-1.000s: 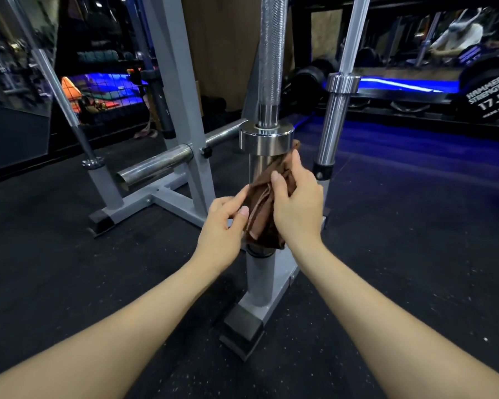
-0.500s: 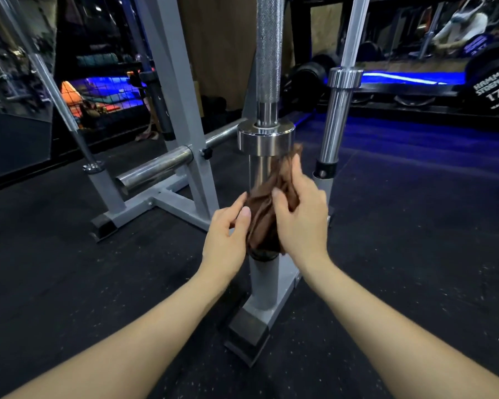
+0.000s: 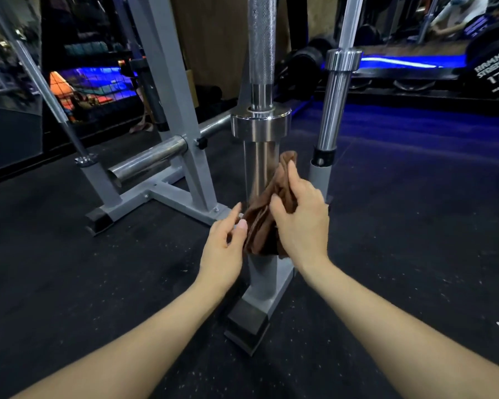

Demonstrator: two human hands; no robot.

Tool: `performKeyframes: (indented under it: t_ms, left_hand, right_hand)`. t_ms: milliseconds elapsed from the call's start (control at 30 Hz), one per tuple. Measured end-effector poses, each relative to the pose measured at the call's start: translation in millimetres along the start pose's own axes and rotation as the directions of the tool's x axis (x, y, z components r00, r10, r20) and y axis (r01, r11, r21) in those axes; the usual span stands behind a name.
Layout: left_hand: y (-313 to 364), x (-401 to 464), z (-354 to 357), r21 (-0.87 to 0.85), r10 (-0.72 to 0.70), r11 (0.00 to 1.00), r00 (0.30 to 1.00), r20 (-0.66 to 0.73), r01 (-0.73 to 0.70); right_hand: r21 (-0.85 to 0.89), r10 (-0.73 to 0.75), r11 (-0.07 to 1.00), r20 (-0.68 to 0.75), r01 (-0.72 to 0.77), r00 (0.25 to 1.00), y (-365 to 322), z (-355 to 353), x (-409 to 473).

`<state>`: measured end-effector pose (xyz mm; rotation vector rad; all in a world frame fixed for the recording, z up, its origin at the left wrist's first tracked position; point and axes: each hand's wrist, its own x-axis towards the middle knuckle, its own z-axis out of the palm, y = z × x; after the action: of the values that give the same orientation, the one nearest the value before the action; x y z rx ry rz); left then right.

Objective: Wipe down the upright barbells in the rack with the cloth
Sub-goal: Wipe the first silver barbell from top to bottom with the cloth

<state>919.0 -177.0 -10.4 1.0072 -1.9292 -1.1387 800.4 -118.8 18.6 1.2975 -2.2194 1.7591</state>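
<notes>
A chrome barbell point(image 3: 260, 53) stands upright in the grey rack point(image 3: 267, 279), its shiny sleeve point(image 3: 257, 168) just below a thick collar. A brown cloth point(image 3: 264, 223) is bunched against the lower right side of that sleeve. My right hand point(image 3: 301, 210) grips the cloth and presses it to the metal. My left hand point(image 3: 224, 246) is at the cloth's left edge, thumb and fingertips pinching it. A second upright barbell point(image 3: 337, 96) stands to the right, and a thinner one point(image 3: 45, 84) leans at the far left.
The rack's grey frame point(image 3: 170, 90) rises at the centre left, with a horizontal chrome peg point(image 3: 147, 161) sticking out low. A rubber-capped foot point(image 3: 247, 326) juts toward me on the black floor. Weight plates point(image 3: 493, 64) and dumbbells line the back right.
Both hands and the cloth have slid down the sleeve, away from the collar. More bare chrome shows above the cloth.
</notes>
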Motion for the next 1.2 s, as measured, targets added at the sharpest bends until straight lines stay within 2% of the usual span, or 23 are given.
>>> performKeyframes:
  t_ms: [67, 200, 267, 367, 433, 533, 667, 767, 933, 1033, 1200]
  left_hand:
    - [-2.1, -3.5, 0.4, 0.013, -0.025, 1.000, 0.999, 0.048, 0.024]
    - [-2.9, -8.4, 5.3, 0.079, -0.016, 0.997, 0.996, 0.091, 0.009]
    - [-3.0, -5.1, 5.3, 0.067, -0.016, 0.998, 0.999, 0.048, 0.013]
    - [-3.3, -2.2, 5.5, 0.014, -0.020, 1.000, 1.000, 0.005, 0.020]
    - [-4.1, -2.4, 6.9, -0.031, -0.032, 0.999, 0.999, -0.012, 0.032]
    - [-1.8, -2.3, 11.5, -0.066, -0.043, 0.997, 0.997, -0.062, 0.039]
    - [2.7, -6.1, 16.2, 0.022, -0.043, 0.999, 0.995, -0.094, 0.046]
    - [11.3, -6.1, 13.9, 0.099, -0.058, 0.993, 0.993, -0.102, 0.068]
    - [26.4, 6.1, 10.2, 0.119, -0.156, 0.979, 0.982, -0.105, 0.168]
    - [32.6, 5.7, 10.1, 0.100, -0.208, 0.971, 0.972, -0.113, 0.219]
    - [34.9, 3.2, 10.7, 0.075, -0.238, 0.966, 0.963, -0.125, 0.248]
  right_hand:
    - [-0.006, 0.043, 0.999, 0.092, -0.043, 0.995, 19.2, 8.3, -8.2]
    - [-0.258, 0.237, 0.953, 0.320, -0.156, 0.917, 48.5, 11.5, -21.1]
    - [-0.244, 0.223, 0.958, 0.296, -0.153, 0.929, 44.6, 7.4, -16.1]
    - [-0.015, 0.139, 0.990, 0.090, -0.138, 0.986, 21.6, 0.1, 4.1]
    - [0.076, 0.104, 0.991, 0.023, -0.106, 0.994, 12.1, 1.9, 10.3]
    - [0.012, 0.127, 0.992, 0.130, -0.129, 0.983, 25.4, 8.3, -6.2]
    - [-0.184, 0.258, 0.960, 0.304, -0.209, 0.917, 52.1, 10.2, -21.6]
    - [-0.252, 0.293, 0.944, 0.340, -0.214, 0.894, 44.6, 3.3, -9.2]
    - [-0.309, 0.318, 0.926, 0.322, -0.218, 0.892, 18.6, -4.1, 17.6]
    - [-0.384, 0.355, 0.899, 0.358, -0.211, 0.863, 4.5, -8.0, 23.0]
    - [-0.360, 0.355, 0.909, 0.410, -0.209, 0.840, 3.7, -11.4, 24.3]
